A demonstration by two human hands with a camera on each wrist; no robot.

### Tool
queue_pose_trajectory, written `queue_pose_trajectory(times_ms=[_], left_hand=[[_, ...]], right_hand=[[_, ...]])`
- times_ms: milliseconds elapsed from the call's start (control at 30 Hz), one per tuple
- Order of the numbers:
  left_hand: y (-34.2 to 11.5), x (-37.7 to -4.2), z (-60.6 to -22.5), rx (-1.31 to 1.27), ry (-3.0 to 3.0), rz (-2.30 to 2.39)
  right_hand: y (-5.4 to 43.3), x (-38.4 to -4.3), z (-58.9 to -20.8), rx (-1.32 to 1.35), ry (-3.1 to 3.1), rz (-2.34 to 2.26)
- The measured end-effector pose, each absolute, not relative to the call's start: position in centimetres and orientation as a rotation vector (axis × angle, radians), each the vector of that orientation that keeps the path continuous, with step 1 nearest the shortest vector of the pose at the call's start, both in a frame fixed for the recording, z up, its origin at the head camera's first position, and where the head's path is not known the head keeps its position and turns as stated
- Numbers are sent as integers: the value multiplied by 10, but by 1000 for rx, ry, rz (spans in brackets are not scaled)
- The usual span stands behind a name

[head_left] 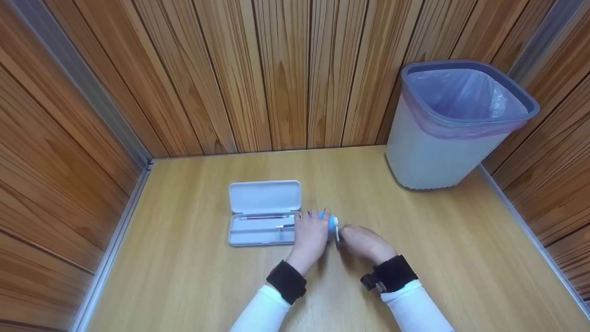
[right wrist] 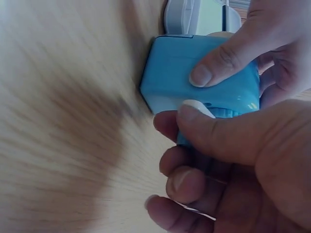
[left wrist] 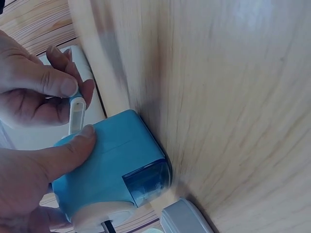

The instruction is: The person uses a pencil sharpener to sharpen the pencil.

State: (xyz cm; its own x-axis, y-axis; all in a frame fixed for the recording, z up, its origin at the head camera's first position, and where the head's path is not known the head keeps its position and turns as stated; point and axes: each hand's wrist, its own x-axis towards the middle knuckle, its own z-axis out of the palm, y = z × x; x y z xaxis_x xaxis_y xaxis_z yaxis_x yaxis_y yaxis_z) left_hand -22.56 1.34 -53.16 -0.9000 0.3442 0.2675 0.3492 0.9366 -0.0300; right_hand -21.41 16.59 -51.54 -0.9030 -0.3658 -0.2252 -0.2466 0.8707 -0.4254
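Observation:
A blue crank pencil sharpener (left wrist: 114, 145) with a dark see-through shavings drawer (left wrist: 149, 182) sits on the table. My left hand (head_left: 311, 235) grips its body, thumb across one face. On its right side, my right hand (head_left: 366, 242) pinches the blue knob of the white crank handle (left wrist: 77, 115) between thumb and finger. A dark pencil (left wrist: 108, 226) sticks out of the sharpener's opposite face, pointing left over the pencil case in the head view; its inserted end is hidden. The light grey pencil case (head_left: 265, 197) lies with its lid up, another slim pencil (head_left: 262, 217) inside.
A white waste bin (head_left: 428, 157) with a grey rim and a thin plastic liner stands at the back right. Wood-plank walls (head_left: 286, 74) close off the back and both sides of the wooden table (head_left: 193, 286).

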Motion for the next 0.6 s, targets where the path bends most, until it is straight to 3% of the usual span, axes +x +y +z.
queue_pose_trajectory(times_ms=[600], left_hand=[[15, -227, -527, -480, -2909, -169]], right_hand=[[171, -221, -488, -420, 2645, -591]])
